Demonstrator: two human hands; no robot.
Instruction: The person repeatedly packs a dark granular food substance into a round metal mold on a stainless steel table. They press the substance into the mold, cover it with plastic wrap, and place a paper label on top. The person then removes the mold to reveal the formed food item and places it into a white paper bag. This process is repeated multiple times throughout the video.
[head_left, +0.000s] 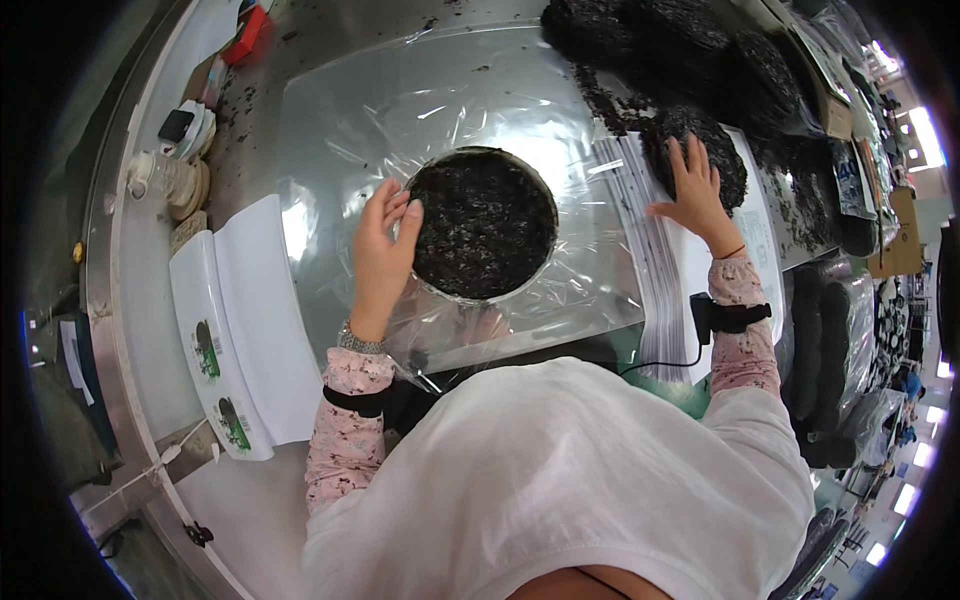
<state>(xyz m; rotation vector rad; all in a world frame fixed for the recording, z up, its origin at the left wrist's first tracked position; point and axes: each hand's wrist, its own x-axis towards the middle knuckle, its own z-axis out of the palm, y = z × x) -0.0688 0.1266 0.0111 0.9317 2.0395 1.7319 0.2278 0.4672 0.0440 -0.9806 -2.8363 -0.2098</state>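
Observation:
A round cake of dark dried seaweed (484, 225), edged by a thin pale rim, lies on clear plastic film (457, 112) before me. My left hand (386, 251) is at its left edge, palm turned towards it and fingers slightly bent; whether the fingertips touch the rim I cannot tell. At the right, my right hand (697, 187) spreads its fingers over another dark seaweed cake (731, 169). That cake sits on the far end of a thick stack of white printed sheets (686, 270). Neither hand grips anything.
More dark seaweed cakes (675, 37) are heaped at the back right, with loose flakes around them. White printed sheets (255, 322) lie at the left. Beyond them stand a clear jar (161, 176) and a red box (246, 36). Bagged dark cakes (829, 337) lie right.

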